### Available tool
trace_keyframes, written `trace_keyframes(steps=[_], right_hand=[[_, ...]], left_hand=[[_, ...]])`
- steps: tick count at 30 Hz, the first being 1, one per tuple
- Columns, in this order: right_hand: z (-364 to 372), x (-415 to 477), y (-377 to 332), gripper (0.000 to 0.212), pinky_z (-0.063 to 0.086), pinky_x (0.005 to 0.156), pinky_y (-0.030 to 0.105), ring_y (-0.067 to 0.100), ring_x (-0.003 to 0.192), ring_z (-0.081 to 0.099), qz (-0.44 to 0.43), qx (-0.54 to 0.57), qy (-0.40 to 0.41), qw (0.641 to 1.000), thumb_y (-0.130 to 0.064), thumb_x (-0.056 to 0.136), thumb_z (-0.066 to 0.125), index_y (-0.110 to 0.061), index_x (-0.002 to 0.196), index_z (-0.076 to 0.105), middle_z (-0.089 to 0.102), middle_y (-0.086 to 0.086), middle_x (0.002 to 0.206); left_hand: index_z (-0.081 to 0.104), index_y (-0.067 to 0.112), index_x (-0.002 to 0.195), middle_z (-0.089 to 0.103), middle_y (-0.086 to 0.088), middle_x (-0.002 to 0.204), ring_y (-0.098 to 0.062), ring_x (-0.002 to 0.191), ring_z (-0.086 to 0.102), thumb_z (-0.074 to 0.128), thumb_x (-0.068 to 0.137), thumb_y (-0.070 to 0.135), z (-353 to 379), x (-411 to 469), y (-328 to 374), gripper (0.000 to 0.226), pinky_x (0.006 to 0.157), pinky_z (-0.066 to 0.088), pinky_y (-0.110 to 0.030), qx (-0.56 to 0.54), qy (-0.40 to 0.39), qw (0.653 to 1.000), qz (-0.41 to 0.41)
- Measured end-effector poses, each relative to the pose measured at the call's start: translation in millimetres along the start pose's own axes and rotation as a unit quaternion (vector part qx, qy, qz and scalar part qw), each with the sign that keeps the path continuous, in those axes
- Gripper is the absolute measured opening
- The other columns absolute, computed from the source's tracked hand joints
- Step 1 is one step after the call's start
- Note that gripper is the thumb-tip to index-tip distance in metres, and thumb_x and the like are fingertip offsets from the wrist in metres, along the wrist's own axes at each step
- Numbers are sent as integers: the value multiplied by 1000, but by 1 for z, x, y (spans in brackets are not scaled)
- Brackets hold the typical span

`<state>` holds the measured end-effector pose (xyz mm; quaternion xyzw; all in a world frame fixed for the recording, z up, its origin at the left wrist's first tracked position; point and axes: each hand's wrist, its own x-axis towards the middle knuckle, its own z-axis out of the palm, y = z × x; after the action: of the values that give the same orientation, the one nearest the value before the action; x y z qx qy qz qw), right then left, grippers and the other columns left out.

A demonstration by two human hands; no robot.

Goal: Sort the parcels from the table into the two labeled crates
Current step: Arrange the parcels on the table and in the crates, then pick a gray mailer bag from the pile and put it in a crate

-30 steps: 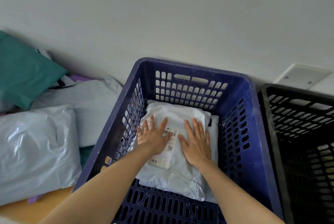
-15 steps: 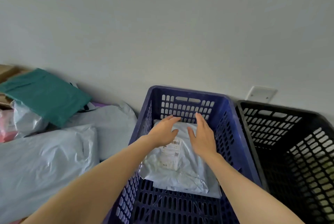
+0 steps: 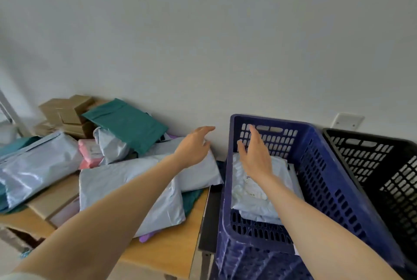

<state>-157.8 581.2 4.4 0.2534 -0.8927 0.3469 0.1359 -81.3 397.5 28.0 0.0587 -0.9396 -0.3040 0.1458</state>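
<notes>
Parcels (image 3: 259, 191) lie flat in the blue crate (image 3: 316, 144), long axis toward its far wall; more parcels (image 3: 126, 189) heap the desk (image 3: 171, 255) left of it. The left hand (image 3: 194, 146) and right hand (image 3: 255, 155) hover empty, fingers straight.

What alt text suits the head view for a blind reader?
Two open, empty hands: the left hand above grey mailer bags on a wooden table, the right hand above a blue crate holding grey parcels. A black crate stands beside it.

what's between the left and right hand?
The blue crate's left wall: the left hand is outside it above a grey parcel, the right hand above the parcels inside. Head view.
</notes>
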Motion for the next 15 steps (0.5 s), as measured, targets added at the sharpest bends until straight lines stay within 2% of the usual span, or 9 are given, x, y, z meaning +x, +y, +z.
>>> trace_keyframes(steps=[3,7,15], right_hand=[[18,-20,-36,61,35,108,35,24,140,35,-12,7,-10,1000,-31,101,45,-10,152,19,30,7,156],[39,-46,-81,60,33,110,37,24,140,35,-23,15,-16,999,-31,101,45,-10,151,22,32,8,155],[81,-102,-134,57,36,109,38,22,140,35,-36,5,-67,997,-33,101,44,-12,151,23,32,7,155]], left_hand=[[38,22,145,43,-4,147,-23,133,41,46,96,12,-27,-32,-29,51,100,31,-23,14,9,1000,-10],[40,24,144,44,-4,147,-23,134,41,45,96,13,-59,-76,-66,49,106,35,-33,36,16,999,-26],[39,28,143,41,-1,149,-22,132,43,49,98,17,-82,-167,-138,47,107,37,-33,72,-5,994,-80]])
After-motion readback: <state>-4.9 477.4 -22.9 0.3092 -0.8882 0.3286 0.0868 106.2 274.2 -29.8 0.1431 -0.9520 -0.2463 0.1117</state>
